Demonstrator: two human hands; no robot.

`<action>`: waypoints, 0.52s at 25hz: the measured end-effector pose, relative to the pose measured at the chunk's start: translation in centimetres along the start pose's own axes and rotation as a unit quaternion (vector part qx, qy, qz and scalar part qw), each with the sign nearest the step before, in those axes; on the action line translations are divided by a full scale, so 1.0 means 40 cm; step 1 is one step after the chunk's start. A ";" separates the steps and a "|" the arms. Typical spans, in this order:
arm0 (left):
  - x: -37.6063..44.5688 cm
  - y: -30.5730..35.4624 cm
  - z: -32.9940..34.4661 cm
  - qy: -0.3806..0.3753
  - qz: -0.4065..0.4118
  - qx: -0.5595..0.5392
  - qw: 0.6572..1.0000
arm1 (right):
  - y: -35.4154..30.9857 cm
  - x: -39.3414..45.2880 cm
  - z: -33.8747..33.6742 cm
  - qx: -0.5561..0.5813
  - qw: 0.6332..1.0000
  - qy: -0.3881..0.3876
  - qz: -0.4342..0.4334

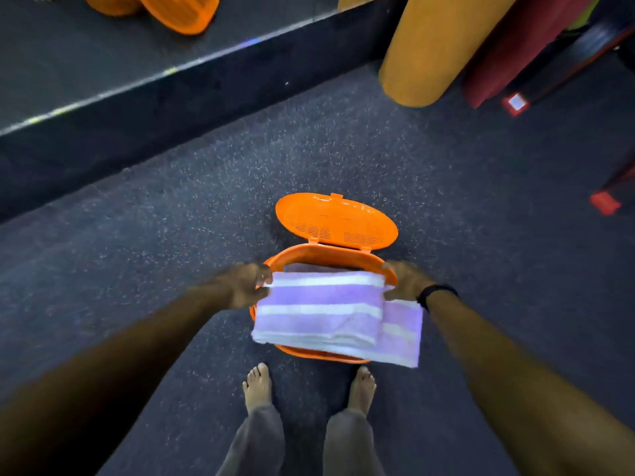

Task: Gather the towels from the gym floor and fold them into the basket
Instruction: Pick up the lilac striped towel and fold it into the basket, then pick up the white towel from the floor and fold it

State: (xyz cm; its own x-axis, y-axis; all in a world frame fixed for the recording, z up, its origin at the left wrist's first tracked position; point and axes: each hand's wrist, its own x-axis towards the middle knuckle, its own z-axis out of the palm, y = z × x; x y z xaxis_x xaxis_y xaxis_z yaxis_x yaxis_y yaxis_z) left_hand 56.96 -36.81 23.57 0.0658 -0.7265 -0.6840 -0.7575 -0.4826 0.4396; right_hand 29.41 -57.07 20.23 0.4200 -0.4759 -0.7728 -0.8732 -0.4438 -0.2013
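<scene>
Left hand (245,285) pinches the left end of the folded towel (319,309), fingers curled round the edge. The towel, purple with white stripes, is held flat over the open orange basket (309,253), covering most of the mouth. A paler cloth shows inside, just under the far rim. The lid (336,221) stands open behind, hinged at the far side. Right hand (405,281), dark band on its wrist, grips the right end; a loose flap hangs past the basket's right rim toward the floor (171,218). Bare feet stand just near the basket's near rim.

Risk, as I judge it: the fold is wider than the mouth on the right. Lowered as is, the flap would likely catch on the rim, dragging the fold open or trailing outside.
</scene>
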 end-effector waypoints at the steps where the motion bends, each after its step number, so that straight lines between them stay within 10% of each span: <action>1: 0.065 -0.007 0.046 0.000 0.011 0.022 1.000 | 0.006 0.070 0.051 -0.027 0.999 -0.007 -0.017; 13: 0.595 -0.178 0.645 0.019 0.040 0.263 0.964 | 0.197 0.471 0.577 -0.199 0.966 0.070 -0.150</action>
State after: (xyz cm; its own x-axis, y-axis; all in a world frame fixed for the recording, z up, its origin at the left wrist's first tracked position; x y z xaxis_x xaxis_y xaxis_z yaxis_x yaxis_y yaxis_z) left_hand 47.15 -38.03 -10.86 0.0108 -0.7736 -0.6336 -0.9849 -0.1178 0.1270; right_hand 24.73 -52.01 -9.80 0.6928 -0.3665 -0.6210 -0.5547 -0.8211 -0.1342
